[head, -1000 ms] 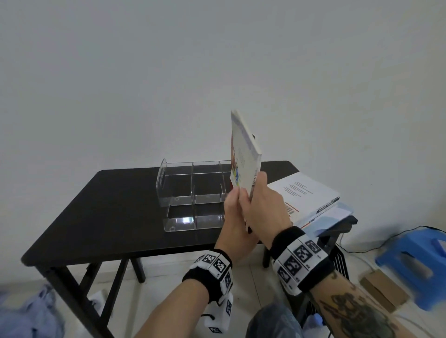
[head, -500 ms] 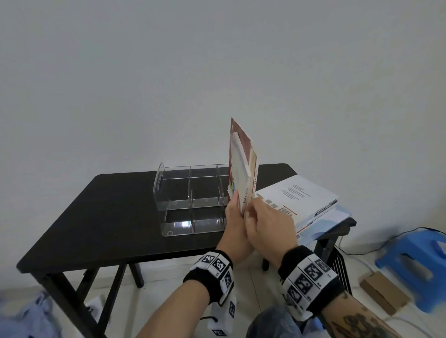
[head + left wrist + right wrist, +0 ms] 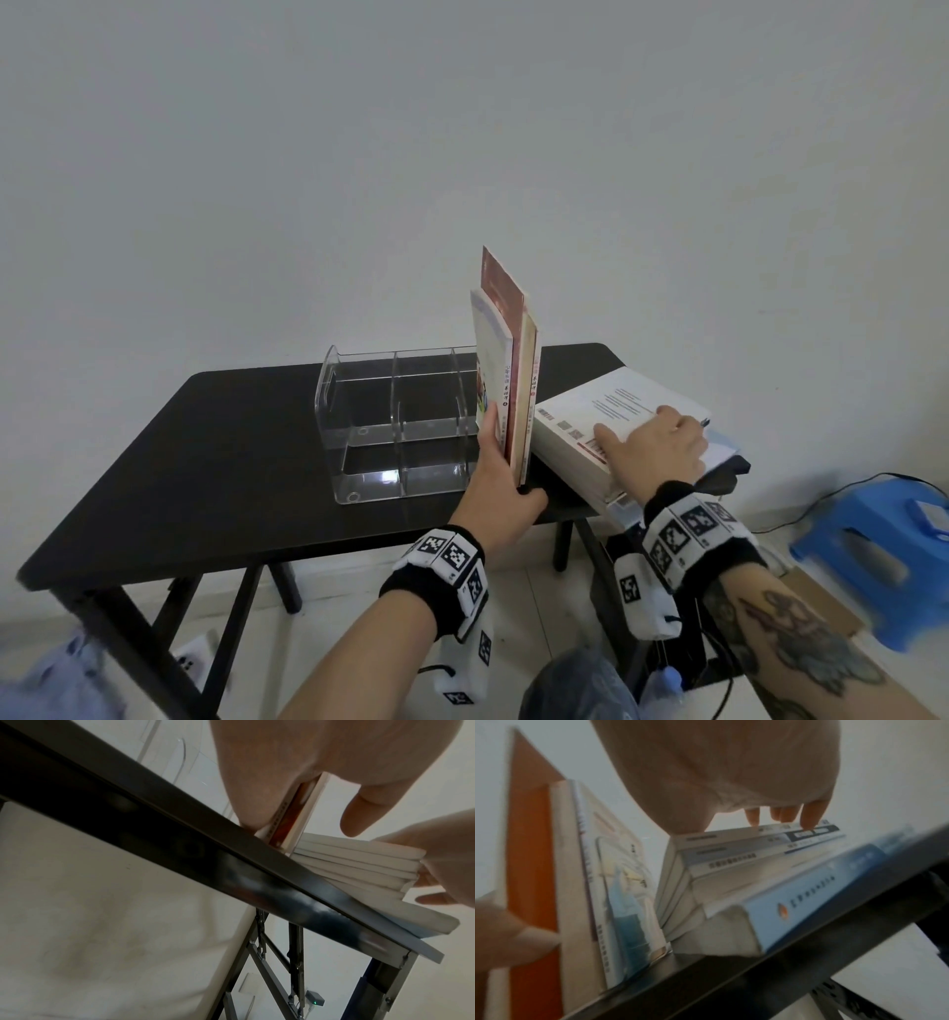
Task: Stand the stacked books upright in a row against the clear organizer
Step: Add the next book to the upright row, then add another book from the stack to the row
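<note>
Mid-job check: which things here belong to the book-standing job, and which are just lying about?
Job:
- upright books, held by the left hand
- stacked books, under the right hand
- clear organizer
- table

Lying about:
- blue stool
- cardboard box

Two thin upright books (image 3: 516, 380), one pale-covered and one taller and reddish, stand on edge just right of the clear organizer (image 3: 395, 421), seemingly touching it. The remaining stacked books (image 3: 611, 411) lie flat, fanned, at the table's (image 3: 215, 452) right edge.
</note>
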Motion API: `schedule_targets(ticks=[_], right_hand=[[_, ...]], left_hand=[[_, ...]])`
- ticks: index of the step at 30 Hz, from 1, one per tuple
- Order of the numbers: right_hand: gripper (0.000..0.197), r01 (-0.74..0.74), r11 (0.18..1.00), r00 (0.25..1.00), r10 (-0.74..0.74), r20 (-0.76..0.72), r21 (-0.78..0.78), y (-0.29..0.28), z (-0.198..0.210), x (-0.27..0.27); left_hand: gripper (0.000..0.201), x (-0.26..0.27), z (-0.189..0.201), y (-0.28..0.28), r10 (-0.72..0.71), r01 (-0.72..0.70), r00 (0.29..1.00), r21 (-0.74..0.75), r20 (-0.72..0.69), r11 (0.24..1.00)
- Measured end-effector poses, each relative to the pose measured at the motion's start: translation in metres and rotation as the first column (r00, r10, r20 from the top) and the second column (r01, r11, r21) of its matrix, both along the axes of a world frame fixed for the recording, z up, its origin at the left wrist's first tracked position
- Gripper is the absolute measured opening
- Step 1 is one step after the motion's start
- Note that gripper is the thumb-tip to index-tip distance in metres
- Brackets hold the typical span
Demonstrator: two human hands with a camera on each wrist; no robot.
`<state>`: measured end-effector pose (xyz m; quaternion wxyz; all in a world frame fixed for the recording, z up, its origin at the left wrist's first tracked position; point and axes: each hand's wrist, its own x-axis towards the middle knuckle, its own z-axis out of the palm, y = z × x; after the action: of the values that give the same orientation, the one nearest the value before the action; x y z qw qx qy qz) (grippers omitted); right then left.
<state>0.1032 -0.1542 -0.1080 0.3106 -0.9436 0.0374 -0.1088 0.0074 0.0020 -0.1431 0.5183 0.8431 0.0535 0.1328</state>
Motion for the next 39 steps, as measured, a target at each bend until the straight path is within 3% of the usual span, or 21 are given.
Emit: schedule_targets(ticks=[4, 7, 12, 14, 18, 21, 26, 28, 31, 35, 39], right_hand=[[0.11, 0.044, 0.993, 0.985, -0.024, -0.169, 0.114, -0.009, -0.001, 0.011], [0.112, -0.035, 0.996, 0.958, 0.057, -0.28, 0.084, -0.02, -0.003, 0.025], [0.089, -0.094, 0.977, 0.954, 0.144, -0.262, 0.193, -0.036, -0.005, 0.04], [0.081, -0.051, 0.947, 0.971, 0.121, -0.206, 0.316, -0.038, -0.005, 0.039], [0.025, -0.022, 0.817, 0.984, 0.12, -0.133, 0.576, -0.042, 0.016, 0.025], [0.015, -0.08, 0.782, 0.968, 0.209, -0.14, 0.618, -0.043, 0.038, 0.02], [0.022, -0.173, 0.802, 0.984, 0.113, 0.139, 0.572, -0.032, 0.079, -0.001], [0.027, -0.251, 0.802, 0.943, 0.077, 0.323, 0.541, -0.024, 0.094, -0.019], [0.028, -0.405, 0.724, 0.831, 0.038, 0.554, 0.558, -0.01, 0.117, -0.053], [0.04, -0.491, 0.635, 0.763, -0.017, 0.646, 0.597, 0.006, 0.145, -0.076], [0.031, -0.59, 0.579, 0.721, 0.063, 0.691, 0.563, 0.021, 0.154, -0.092]], left_hand=[[0.113, 0.002, 0.005, 0.005, 0.008, -0.008, 1.0, 0.011, -0.01, 1.0], [0.113, 0.003, 0.006, 0.009, 0.001, -0.001, 1.0, -0.021, -0.015, 1.0], [0.116, 0.005, 0.008, 0.011, -0.012, 0.012, 1.0, -0.077, -0.003, 0.997], [0.118, 0.006, 0.009, 0.011, -0.004, 0.004, 1.0, -0.07, -0.003, 0.998], [0.118, 0.007, 0.012, 0.008, 0.015, -0.016, 1.0, -0.045, -0.021, 0.999], [0.118, 0.007, 0.012, 0.007, 0.028, -0.029, 0.999, -0.04, -0.031, 0.999], [0.119, 0.006, 0.012, 0.007, 0.011, -0.014, 0.999, -0.063, -0.036, 0.998], [0.12, 0.006, 0.012, 0.007, 0.002, -0.006, 0.999, -0.087, -0.037, 0.996], [0.121, 0.005, 0.012, 0.007, -0.025, 0.022, 0.999, -0.097, -0.027, 0.995], [0.121, 0.002, 0.012, 0.007, -0.027, 0.025, 0.999, -0.066, -0.03, 0.997], [0.12, 0.003, 0.009, 0.01, -0.031, 0.03, 0.999, -0.031, -0.035, 0.999]])
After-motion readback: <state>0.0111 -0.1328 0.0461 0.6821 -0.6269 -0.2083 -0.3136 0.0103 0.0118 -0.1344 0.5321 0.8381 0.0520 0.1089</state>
